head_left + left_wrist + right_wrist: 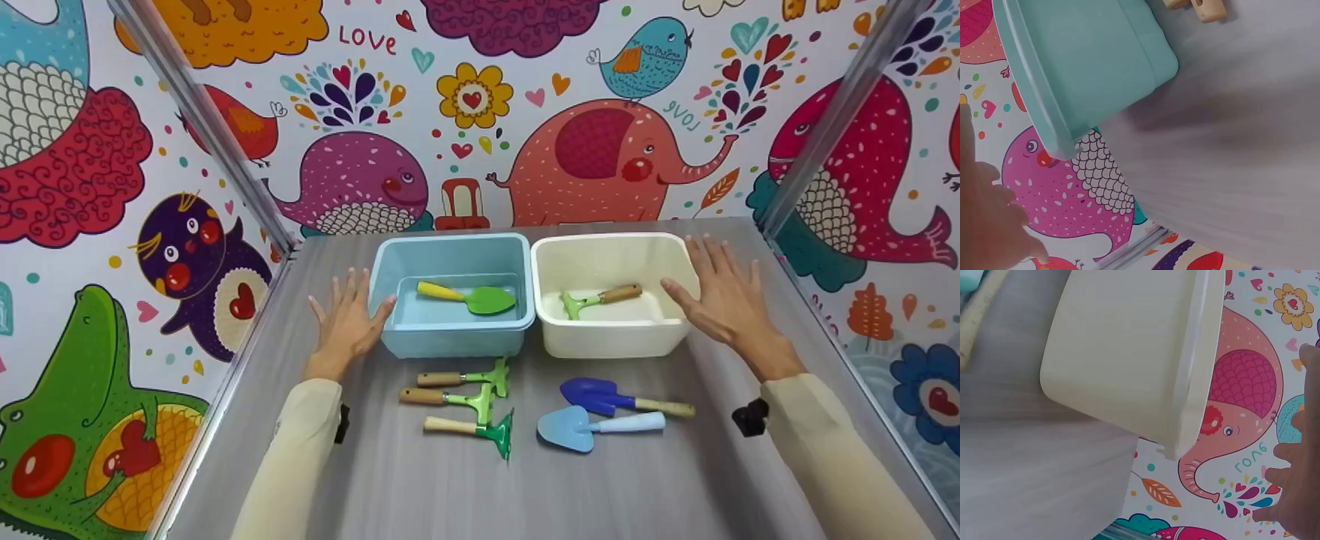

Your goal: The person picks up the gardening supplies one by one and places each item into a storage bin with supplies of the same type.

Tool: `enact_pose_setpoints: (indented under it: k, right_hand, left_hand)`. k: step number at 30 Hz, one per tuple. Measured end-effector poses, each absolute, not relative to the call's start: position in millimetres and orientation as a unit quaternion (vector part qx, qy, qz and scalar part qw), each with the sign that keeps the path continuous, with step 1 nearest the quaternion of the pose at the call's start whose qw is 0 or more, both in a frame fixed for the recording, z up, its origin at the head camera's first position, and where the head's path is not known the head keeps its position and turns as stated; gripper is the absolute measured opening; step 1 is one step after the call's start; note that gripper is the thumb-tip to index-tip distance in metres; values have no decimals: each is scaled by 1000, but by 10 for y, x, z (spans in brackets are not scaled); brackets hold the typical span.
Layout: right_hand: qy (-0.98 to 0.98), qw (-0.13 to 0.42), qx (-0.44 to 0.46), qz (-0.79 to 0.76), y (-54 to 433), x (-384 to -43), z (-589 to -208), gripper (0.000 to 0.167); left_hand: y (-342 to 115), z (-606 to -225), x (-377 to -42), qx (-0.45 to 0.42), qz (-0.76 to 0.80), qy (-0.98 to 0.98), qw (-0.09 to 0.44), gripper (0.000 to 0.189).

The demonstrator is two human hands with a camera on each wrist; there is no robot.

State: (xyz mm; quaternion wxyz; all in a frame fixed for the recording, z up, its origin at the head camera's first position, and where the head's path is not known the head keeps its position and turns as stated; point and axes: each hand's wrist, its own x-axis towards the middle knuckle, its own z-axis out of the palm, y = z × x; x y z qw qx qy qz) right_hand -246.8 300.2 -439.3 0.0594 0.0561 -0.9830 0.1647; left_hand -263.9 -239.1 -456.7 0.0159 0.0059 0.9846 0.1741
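Observation:
My left hand has its fingers spread beside the light blue bin, its thumb overlapping the left rim. On the other side, my right hand is spread out too, the thumb over the right rim of the cream bin. Neither hand holds anything. Inside the blue bin lies a green trowel with a yellow handle. The cream bin contains a small green rake with a wooden handle. In the wrist views, fingers show at the outer edges, near the blue bin and cream bin.
Three green hand rakes with wooden handles, including a darker one, lie in front of the blue bin. Before the cream bin lie a dark blue trowel and a light blue trowel. Patterned walls enclose the grey table.

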Motion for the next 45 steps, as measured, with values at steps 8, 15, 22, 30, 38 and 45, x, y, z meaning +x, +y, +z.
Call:
enact_pose_setpoints:
  k: [8,15,22,30,38,45]
  right_hand:
    - [-975,90,64,194,2919,-2258,-4590,87]
    - [-953,188,98,216,2795,-2105,-4811,69]
    - [-922,261,170,230,2713,-2022,-5013,58]
    - [-912,238,232,240,2637,-1904,-5229,48]
    - [-921,194,259,216,2555,-1822,-5455,39]
    - [-941,118,242,204,2524,-1750,-5547,34]
  left_hand:
    - [-2400,-4672,-2585,-13,233,972,28,79]
    - [-2398,-4764,-2560,-48,315,948,17,68]
    - [-2420,-4849,-2601,-83,411,908,7,61]
    - [-2427,-4924,-2660,-149,489,859,-11,52]
    - [-2439,-4972,-2662,-175,538,824,-22,44]
    - [-2435,-4928,-2691,-191,560,806,-2,43]
